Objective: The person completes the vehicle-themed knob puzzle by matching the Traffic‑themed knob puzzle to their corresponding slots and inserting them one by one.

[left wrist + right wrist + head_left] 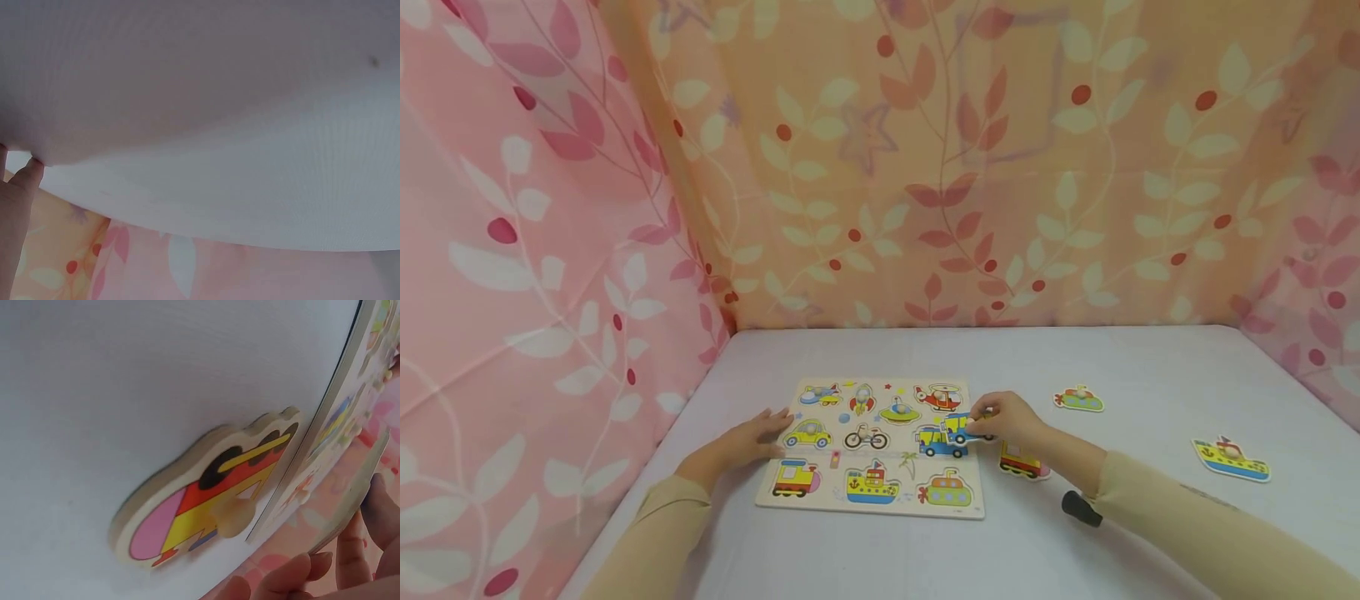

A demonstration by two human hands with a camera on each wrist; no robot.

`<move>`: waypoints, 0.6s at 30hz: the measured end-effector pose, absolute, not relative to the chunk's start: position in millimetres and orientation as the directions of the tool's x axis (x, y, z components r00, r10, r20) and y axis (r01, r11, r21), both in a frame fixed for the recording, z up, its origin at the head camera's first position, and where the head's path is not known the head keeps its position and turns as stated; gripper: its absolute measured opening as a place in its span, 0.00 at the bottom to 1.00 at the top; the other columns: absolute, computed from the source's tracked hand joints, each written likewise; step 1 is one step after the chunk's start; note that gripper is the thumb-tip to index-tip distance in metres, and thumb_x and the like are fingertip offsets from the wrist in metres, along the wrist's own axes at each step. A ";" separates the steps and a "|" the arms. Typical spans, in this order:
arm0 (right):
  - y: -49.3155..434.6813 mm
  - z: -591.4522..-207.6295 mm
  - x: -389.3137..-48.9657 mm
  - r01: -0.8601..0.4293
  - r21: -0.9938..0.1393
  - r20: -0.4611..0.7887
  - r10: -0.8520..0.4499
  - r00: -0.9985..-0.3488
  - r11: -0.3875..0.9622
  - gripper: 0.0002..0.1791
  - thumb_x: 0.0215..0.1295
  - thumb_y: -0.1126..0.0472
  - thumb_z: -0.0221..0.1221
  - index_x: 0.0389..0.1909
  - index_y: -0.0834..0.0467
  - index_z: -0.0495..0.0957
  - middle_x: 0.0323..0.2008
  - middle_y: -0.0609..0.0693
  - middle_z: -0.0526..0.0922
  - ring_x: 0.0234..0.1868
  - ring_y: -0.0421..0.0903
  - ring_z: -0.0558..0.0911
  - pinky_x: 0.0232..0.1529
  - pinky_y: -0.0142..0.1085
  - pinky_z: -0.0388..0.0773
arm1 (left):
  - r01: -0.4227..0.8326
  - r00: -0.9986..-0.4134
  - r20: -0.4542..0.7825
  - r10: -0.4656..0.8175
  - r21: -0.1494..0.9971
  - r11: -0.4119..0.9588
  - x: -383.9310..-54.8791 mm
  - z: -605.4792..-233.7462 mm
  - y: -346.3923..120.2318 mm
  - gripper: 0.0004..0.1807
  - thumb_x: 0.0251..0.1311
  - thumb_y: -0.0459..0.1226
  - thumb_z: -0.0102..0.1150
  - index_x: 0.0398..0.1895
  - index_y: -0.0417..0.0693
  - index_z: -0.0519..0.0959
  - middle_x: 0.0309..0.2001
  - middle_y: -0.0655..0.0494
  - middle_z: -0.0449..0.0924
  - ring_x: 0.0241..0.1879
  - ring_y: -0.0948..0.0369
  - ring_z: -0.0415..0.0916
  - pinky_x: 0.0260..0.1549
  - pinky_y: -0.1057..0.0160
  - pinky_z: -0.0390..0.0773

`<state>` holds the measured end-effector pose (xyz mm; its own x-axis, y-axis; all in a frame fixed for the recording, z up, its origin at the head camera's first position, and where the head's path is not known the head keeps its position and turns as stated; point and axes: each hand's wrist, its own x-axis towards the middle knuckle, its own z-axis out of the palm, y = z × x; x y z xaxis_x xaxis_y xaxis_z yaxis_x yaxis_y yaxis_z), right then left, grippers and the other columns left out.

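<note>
A wooden vehicle puzzle board [820,502] lies on the white table. My right hand [1011,421] pinches a blue-and-yellow bus puzzle piece [956,427] close over the board's right side, overlapping the matching bus picture [931,442]. In the right wrist view, the held bus piece [350,506] shows edge-on between thumb and fingers, tilted. Beside the board, partly under the right forearm, lies a train piece [187,519] with a wooden knob. My left hand [737,446] rests at the board's left edge, fingers extended; in the left wrist view only some fingers [25,178] show.
To the right lie a submarine piece [1078,399] and a boat piece [1231,457]. A small black object [1081,508] sits beside the right sleeve. Knobbed pieces such as a car [807,434] sit in the board. Floral curtains [880,208] enclose the table's back and sides.
</note>
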<state>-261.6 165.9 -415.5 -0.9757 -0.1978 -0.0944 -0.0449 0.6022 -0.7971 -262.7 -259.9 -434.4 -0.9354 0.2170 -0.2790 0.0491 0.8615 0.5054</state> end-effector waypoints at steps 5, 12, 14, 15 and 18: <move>157.6 -418.0 -260.5 -0.048 -0.790 -0.104 -0.210 -0.972 0.611 0.08 0.56 0.62 0.70 0.27 0.59 0.80 0.36 0.52 0.75 0.39 0.49 0.71 0.30 0.35 0.66 | 0.068 -0.934 -0.270 0.233 0.507 0.859 -261.3 -432.5 -259.9 0.39 0.59 0.46 0.65 0.73 0.49 0.62 0.75 0.47 0.51 0.74 0.41 0.37 0.65 0.32 0.44; 146.6 -421.6 -265.3 -0.041 -0.764 -0.111 -0.193 -0.975 0.644 0.08 0.56 0.63 0.70 0.24 0.58 0.79 0.34 0.50 0.77 0.36 0.48 0.71 0.28 0.33 0.67 | 0.057 -0.935 -0.276 0.224 0.505 0.861 -261.0 -432.8 -260.2 0.39 0.59 0.46 0.65 0.73 0.50 0.62 0.75 0.46 0.51 0.74 0.40 0.37 0.65 0.32 0.44; 143.1 -421.9 -266.7 -0.048 -0.753 -0.105 -0.191 -0.976 0.657 0.08 0.55 0.64 0.70 0.24 0.58 0.79 0.35 0.50 0.78 0.37 0.48 0.72 0.29 0.34 0.67 | 0.049 -0.934 -0.282 0.217 0.504 0.862 -260.6 -432.3 -259.9 0.39 0.59 0.46 0.65 0.73 0.50 0.62 0.75 0.46 0.50 0.74 0.40 0.37 0.65 0.32 0.44; 141.4 -421.9 -266.9 -0.051 -0.746 -0.103 -0.191 -0.976 0.664 0.08 0.54 0.63 0.70 0.24 0.58 0.79 0.36 0.50 0.78 0.38 0.48 0.72 0.30 0.34 0.67 | 0.048 -0.934 -0.285 0.218 0.503 0.863 -260.6 -432.4 -260.0 0.39 0.60 0.46 0.64 0.73 0.50 0.62 0.75 0.46 0.50 0.74 0.40 0.37 0.65 0.32 0.44; 136.4 -421.8 -266.7 -0.063 -0.726 -0.096 -0.192 -0.977 0.685 0.09 0.53 0.63 0.71 0.24 0.58 0.80 0.39 0.51 0.79 0.40 0.49 0.72 0.36 0.37 0.68 | 0.045 -0.933 -0.287 0.218 0.509 0.860 -260.8 -432.0 -258.9 0.39 0.60 0.46 0.64 0.73 0.50 0.61 0.76 0.47 0.50 0.74 0.41 0.36 0.65 0.32 0.43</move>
<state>-266.7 136.4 -421.8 -0.9766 -0.1920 -0.0965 -0.0628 0.6845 -0.7263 -260.8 -258.9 -432.0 -0.9329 0.2180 -0.2866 0.0446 0.8598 0.5087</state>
